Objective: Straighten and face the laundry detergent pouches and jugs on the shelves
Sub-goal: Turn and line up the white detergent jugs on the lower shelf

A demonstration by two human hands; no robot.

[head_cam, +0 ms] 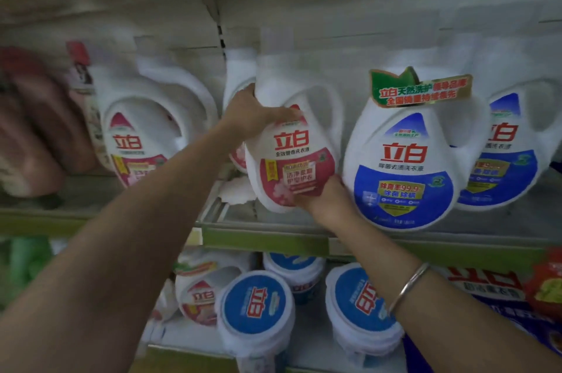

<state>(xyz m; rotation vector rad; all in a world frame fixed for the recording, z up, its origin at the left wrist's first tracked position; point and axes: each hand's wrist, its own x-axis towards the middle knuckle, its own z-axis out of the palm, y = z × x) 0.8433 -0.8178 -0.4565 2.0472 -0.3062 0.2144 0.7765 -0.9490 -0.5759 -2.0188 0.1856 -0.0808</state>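
A: What is found at the far left of the shelf?

B: Brownish packs, too blurred to be identified, are piled there. Just beside them a pink-label jug is stood with its label turned forward, well to the left of the left grip.

A: How is the left grip set?

B: It is clasped on the upper left shoulder of the held jug. The thumb is laid across the top of the pink label and the fingers are curled round behind. A white jug is partly hidden just behind that grip.

A: Where is the held jug placed?

B: It is held between the two grips over the upper shelf, with its label turned forward and its handle to the right. Whether its base is rested on the shelf cannot be told.

A: And the right grip?

B: It is closed on the jug's lower right corner, with the fingers tucked under and behind. A metal bangle is worn on that wrist.

A: What is seen to the right of it?

B: A blue-label jug is stood just beside the right grip, with a green and gold tag at its neck. A second blue-label jug is partly covered behind it, farther right. Below both grips, blue-lidded tubs are seen on the lower shelf.
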